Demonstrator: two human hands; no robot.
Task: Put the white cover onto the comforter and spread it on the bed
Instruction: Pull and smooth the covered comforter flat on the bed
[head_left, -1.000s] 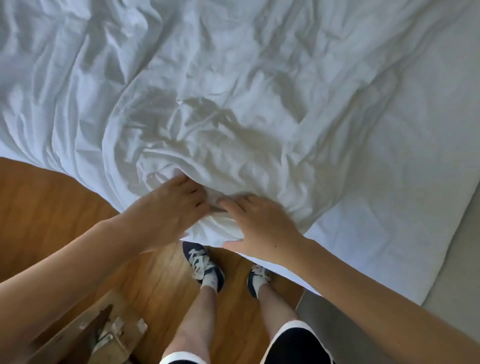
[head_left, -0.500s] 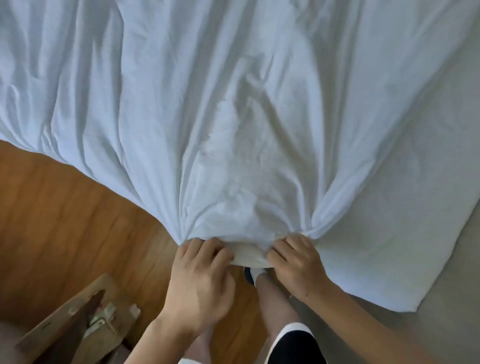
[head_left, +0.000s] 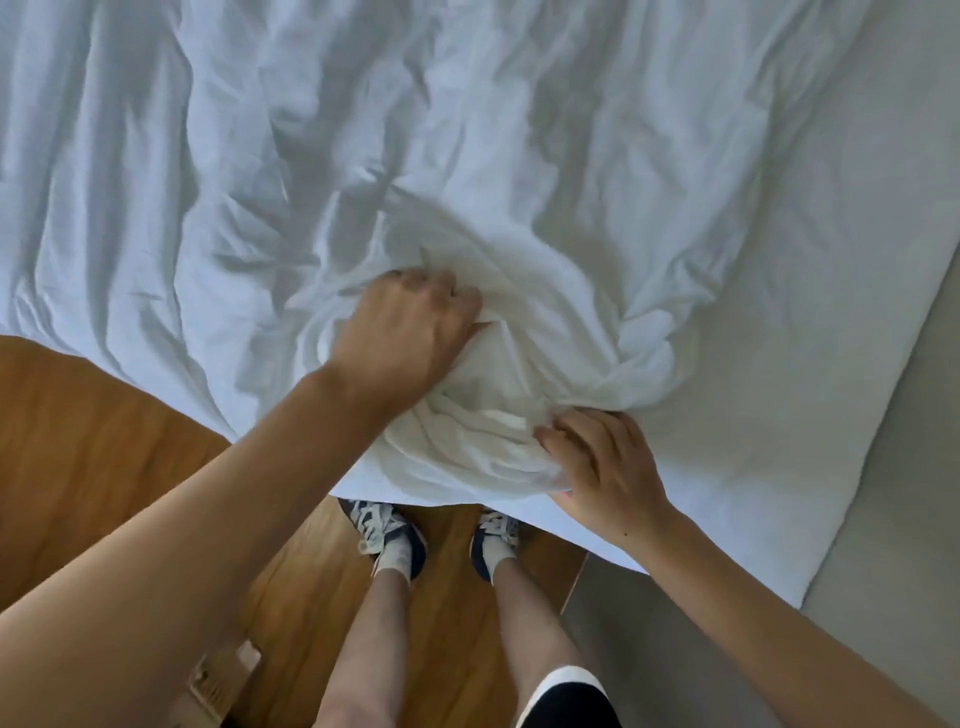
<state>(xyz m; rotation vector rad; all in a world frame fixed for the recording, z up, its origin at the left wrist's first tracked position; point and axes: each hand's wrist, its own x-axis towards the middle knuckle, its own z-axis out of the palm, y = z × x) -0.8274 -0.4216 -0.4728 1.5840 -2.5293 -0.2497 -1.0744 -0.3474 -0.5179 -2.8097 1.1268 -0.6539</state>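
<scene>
Wrinkled white cover (head_left: 467, 156), bunched at bed edge, fingers of left hand (head_left: 410, 327) and right hand (head_left: 602, 467) both clutching its folds

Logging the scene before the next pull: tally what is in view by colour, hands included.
White: 1, the white cover bunched on the bed
Navy and white: 2, the shoes
Bare hands: 2, left hand and right hand, both gripping the cover
Total: 5
</scene>
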